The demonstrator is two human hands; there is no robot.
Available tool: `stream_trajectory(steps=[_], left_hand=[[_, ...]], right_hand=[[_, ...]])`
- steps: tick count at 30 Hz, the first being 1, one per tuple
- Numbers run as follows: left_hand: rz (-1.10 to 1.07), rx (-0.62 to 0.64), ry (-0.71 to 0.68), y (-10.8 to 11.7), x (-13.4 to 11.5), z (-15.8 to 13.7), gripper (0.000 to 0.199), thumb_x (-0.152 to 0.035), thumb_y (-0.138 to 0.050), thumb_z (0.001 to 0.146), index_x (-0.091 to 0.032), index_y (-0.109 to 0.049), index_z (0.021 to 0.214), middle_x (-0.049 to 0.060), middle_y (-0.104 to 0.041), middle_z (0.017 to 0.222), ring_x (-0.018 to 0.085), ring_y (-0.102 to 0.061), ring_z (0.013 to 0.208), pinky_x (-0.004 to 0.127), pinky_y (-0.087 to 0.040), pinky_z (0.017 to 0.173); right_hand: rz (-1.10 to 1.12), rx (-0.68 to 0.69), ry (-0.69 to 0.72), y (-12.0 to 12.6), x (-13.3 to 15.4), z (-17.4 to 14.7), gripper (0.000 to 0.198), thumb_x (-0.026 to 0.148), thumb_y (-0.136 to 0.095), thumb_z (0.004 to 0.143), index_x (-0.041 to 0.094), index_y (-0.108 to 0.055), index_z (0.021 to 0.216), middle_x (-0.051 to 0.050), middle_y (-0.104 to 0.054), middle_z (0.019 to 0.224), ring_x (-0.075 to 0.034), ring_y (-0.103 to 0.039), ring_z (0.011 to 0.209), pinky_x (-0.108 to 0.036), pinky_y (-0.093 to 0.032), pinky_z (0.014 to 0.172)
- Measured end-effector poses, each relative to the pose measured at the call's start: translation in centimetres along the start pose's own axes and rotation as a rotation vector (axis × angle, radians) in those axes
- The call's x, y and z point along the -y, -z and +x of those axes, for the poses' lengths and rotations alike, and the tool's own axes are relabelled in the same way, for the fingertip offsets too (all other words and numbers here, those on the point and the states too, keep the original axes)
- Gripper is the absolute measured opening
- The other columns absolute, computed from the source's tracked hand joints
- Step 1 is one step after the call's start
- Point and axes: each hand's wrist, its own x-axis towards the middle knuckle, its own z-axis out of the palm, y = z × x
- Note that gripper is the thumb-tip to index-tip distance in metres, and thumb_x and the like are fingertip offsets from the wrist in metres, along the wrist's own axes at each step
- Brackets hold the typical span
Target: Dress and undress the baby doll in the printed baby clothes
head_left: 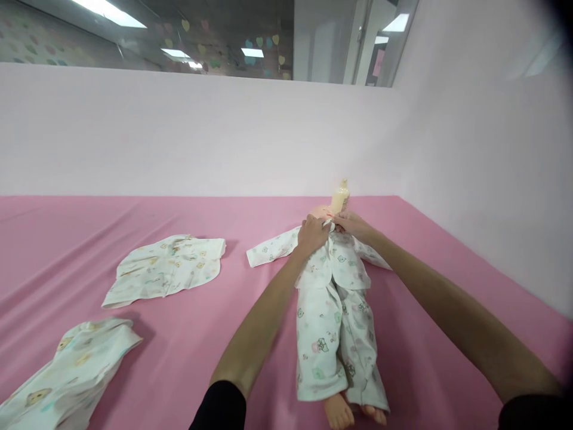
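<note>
A baby doll lies on its back, its bare feet (339, 411) towards me. It wears a white printed jacket (351, 263) and matching trousers (319, 340). At the jacket's neckline, my left hand (312, 233) has its fingers closed on the collar from the left side. From the right, my right hand (353, 224) pinches the same collar close by. The doll's head (321, 211) shows only in part behind my hands. Both sleeves spread out sideways, the left one (273, 248) in full view.
A pale yellow pump bottle (341, 196) stands beyond the doll's head. Two white printed cloth pieces, one farther (168, 269) and one nearer (76, 370), lie to the left on the pink sheet (188, 352). White walls (201, 137) rise behind and at right, with a window above.
</note>
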Motion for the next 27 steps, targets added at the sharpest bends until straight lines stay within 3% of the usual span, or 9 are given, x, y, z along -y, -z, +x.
stream_trajectory(steps=[7, 15, 21, 27], left_hand=[[0.102, -0.044, -0.038, -0.4, 0.4, 0.5, 0.026, -0.022, -0.041, 0.093, -0.014, -0.064, 0.101, 0.015, -0.058, 0.116, 0.027, -0.053, 0.113, 0.039, -0.046, 0.096], [0.02, -0.056, -0.035, -0.2, 0.7, 0.5, 0.019, -0.021, -0.043, 0.092, -0.016, -0.062, 0.093, 0.011, -0.06, 0.113, 0.023, -0.053, 0.111, 0.036, -0.043, 0.099], [-0.124, -0.098, 0.054, 0.4, 0.6, 0.3, 0.016, -0.02, -0.046, 0.088, -0.017, -0.059, 0.08, 0.01, -0.064, 0.103, 0.02, -0.058, 0.099, 0.032, -0.045, 0.086], [-0.255, -0.105, 0.107, 0.3, 0.8, 0.4, 0.018, -0.025, -0.048, 0.087, -0.016, -0.061, 0.079, 0.006, -0.067, 0.09, 0.016, -0.059, 0.081, 0.027, -0.042, 0.073]], right_hand=[[-0.044, -0.034, 0.052, -0.7, 0.4, -1.1, 0.017, 0.028, -0.054, 0.084, 0.019, -0.051, 0.07, 0.006, -0.049, 0.058, -0.008, -0.039, 0.05, -0.02, -0.031, 0.049], [-0.203, -0.282, 0.083, -2.6, -0.1, -1.1, 0.018, 0.028, -0.05, 0.083, 0.018, -0.057, 0.07, 0.002, -0.06, 0.069, -0.013, -0.052, 0.068, -0.023, -0.039, 0.064], [-0.167, -0.432, -0.016, -2.9, -0.2, -2.4, 0.021, 0.028, -0.045, 0.084, 0.02, -0.051, 0.065, 0.002, -0.054, 0.061, -0.014, -0.047, 0.061, -0.025, -0.034, 0.058], [-0.066, -0.482, -0.033, -3.0, 0.0, -2.9, 0.019, 0.026, -0.048, 0.082, 0.018, -0.054, 0.065, 0.001, -0.057, 0.062, -0.012, -0.046, 0.058, -0.025, -0.033, 0.056]])
